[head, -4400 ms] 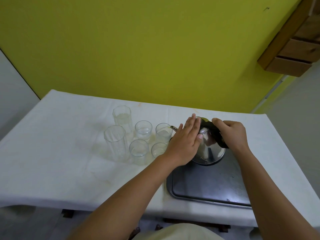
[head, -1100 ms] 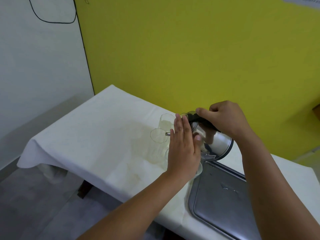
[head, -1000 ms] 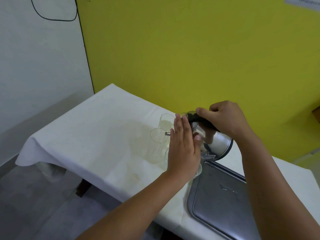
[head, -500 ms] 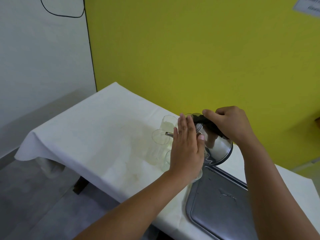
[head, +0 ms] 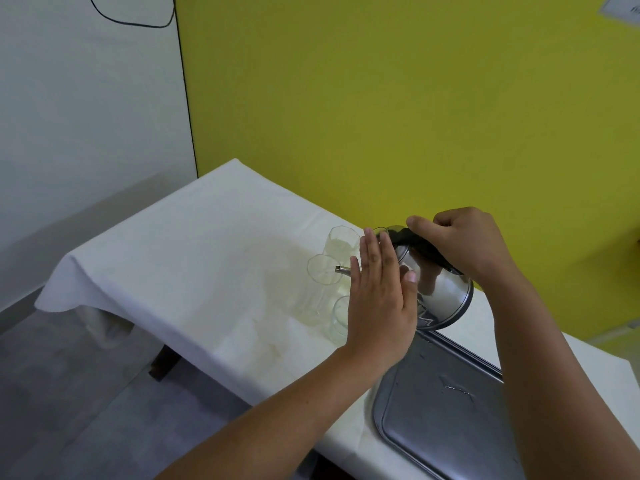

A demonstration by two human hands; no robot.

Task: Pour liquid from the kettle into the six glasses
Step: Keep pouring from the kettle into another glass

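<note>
My right hand (head: 464,242) grips the black handle of a steel kettle (head: 440,292), which is tipped to the left. Its thin spout (head: 343,270) hangs over the rim of a tall clear glass (head: 320,289). A second tall glass (head: 341,242) stands just behind it. My left hand (head: 379,299) lies flat against the kettle's body with the fingers straight, and it hides most of the short glasses; the edge of one short glass (head: 337,320) shows beside it.
The glasses stand on a table under a white cloth (head: 194,265) with faint stains. A steel tray (head: 446,407) lies at the right on the table. A yellow wall rises right behind the table. The cloth's left and near edges drop to a grey floor.
Over the last second the kettle has stayed tipped with its spout over the tall glass. 4.4 s ago it stood on the tray; both hands have lifted it left over the glasses.
</note>
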